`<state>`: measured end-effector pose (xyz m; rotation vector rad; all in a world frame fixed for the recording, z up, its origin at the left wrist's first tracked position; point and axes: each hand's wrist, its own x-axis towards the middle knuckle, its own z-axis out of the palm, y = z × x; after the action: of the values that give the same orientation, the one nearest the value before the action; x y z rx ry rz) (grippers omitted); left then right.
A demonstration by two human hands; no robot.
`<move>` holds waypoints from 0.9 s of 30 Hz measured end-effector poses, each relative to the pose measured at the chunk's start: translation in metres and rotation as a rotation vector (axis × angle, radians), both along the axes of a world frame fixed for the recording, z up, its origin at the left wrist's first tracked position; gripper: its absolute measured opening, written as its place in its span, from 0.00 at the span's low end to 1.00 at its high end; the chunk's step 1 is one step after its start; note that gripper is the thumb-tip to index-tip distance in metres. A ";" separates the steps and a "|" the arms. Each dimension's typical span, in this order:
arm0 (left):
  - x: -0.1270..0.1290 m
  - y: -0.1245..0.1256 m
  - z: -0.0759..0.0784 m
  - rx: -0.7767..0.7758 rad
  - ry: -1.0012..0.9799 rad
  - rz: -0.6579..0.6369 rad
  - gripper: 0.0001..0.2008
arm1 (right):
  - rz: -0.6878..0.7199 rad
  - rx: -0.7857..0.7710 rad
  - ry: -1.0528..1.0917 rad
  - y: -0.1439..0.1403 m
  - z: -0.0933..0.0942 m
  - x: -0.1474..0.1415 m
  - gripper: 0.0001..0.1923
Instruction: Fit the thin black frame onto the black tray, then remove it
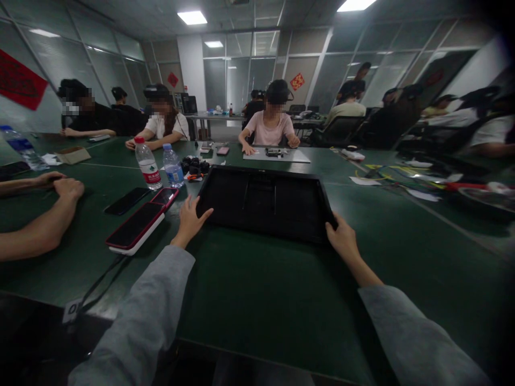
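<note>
Right hand (343, 237) is clamped on the right edge of a flat black panel (259, 201), left hand (188, 221) is at the left edge, fingers spread, can't tell if it's really gripping, panel's on or just above the green table (249, 295), near a blue-capped bottle (174, 170)

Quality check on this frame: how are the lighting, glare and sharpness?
Head view: dim room, ceiling panel blown out white; head view: pale sheen on the green table; head view: black panel shows little detail, though left hand and right hand are readable; head view: right edge smeared and stretched, upper right corner dark.
</note>
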<state>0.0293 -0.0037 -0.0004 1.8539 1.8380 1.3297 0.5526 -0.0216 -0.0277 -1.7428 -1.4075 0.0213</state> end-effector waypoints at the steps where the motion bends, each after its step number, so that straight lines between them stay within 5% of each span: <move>1: -0.002 0.003 -0.002 -0.026 -0.059 0.032 0.38 | -0.001 -0.004 0.006 0.000 -0.001 0.001 0.32; 6: -0.014 0.011 -0.011 -0.081 -0.203 0.009 0.32 | 0.035 -0.035 0.013 0.003 0.000 0.003 0.33; 12: -0.028 -0.001 -0.001 -0.127 -0.030 0.265 0.25 | 0.109 -0.036 0.028 0.012 0.003 -0.003 0.32; 27: -0.021 -0.007 0.008 -0.162 0.247 0.282 0.23 | 0.160 0.034 0.093 0.026 -0.014 0.013 0.34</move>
<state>0.0082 -0.0108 0.0079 1.7924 2.3291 1.0259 0.5652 0.0044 -0.0417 -1.5776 -1.4673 0.1626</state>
